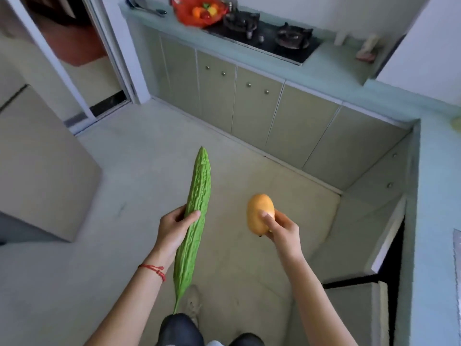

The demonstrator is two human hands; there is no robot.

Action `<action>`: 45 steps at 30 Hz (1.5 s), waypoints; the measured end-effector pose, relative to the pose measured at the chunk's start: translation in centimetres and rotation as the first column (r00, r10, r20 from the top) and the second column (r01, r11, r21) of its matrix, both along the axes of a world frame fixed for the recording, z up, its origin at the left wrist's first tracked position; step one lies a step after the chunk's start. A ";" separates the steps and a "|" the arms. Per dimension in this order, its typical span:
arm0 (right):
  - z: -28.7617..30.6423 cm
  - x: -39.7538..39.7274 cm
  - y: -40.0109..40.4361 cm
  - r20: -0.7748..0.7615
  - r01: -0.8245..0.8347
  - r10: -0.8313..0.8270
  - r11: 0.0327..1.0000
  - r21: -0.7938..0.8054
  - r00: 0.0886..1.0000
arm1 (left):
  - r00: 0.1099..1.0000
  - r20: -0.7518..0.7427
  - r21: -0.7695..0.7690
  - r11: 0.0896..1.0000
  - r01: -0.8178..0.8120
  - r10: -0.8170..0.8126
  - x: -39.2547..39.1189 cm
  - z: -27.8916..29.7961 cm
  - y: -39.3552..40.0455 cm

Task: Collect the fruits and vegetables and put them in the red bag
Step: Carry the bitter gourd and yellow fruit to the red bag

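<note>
- Now carrying two foods across to the red bag [199, 11], far ahead of both hands on the counter [349, 71].
- Left hand [172, 228] wrapping round the bitter gourd [195, 213], near its middle.
- Right hand [283, 229] pinching the mango [258, 212], thumb on top.
- Gripping both firmly, walking slowly, probably best.
- Gourd lying long, tip pointing forward, stem pointing back.

Gas hob [269, 38] with 2 burners on counter [349, 71]; cabinets [249, 106] beneath.
</note>
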State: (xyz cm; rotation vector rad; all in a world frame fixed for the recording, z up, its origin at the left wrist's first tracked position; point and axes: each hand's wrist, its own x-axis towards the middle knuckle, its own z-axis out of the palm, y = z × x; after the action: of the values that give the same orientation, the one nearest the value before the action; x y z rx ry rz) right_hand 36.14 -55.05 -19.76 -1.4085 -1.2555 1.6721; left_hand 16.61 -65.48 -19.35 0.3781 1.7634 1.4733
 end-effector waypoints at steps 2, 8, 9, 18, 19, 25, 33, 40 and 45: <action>0.0 -2.3 0.2 -0.007 -0.033 0.033 0.999 -0.004 0.999 | 0.999 -0.004 0.000 0.999 -0.048 0.048 -1.8 0.0 -0.5; -0.1 -8.6 1.7 -0.013 -0.067 0.067 0.998 -0.014 0.998 | 0.996 -0.012 0.000 0.996 -0.092 0.092 -7.7 0.0 -0.2; -0.1 -9.7 2.1 -0.013 -0.071 0.071 0.997 -0.014 0.997 | 0.996 -0.015 -0.001 0.996 -0.091 0.091 -8.8 0.0 0.0; -0.4 -19.2 5.3 -0.023 -0.048 0.047 0.999 -0.025 0.999 | 0.997 -0.033 -0.004 0.998 -0.064 0.064 -18.3 0.6 3.3; -0.5 -19.9 5.7 -0.022 -0.041 0.040 0.999 -0.033 0.999 | 0.998 -0.032 -0.007 0.998 -0.062 0.061 -19.1 0.6 3.6; -1.0 -23.7 9.4 -0.011 -0.054 0.054 0.998 -0.041 0.998 | 0.998 -0.019 -0.035 0.997 -0.063 0.062 -23.0 -0.3 6.8; -1.5 -30.5 19.1 -0.046 -0.077 0.076 0.996 -0.035 0.996 | 0.997 -0.024 -0.039 0.997 -0.072 0.071 -28.8 -0.9 16.5; -0.7 -37.1 30.7 -0.072 -0.106 0.104 0.994 -0.032 0.992 | 0.994 -0.022 -0.058 0.992 -0.108 0.106 -35.1 -0.1 27.9; 0.1 -41.7 37.8 -0.074 -0.097 0.093 0.994 -0.042 0.993 | 0.992 -0.030 -0.060 0.990 -0.126 0.125 -39.5 0.6 34.9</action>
State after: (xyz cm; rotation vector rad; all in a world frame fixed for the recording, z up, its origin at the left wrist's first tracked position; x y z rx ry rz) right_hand -5.51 -17.23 -19.67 -1.3211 -1.2686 1.8100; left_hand -22.88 -30.59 -18.76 0.2598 1.8777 1.5032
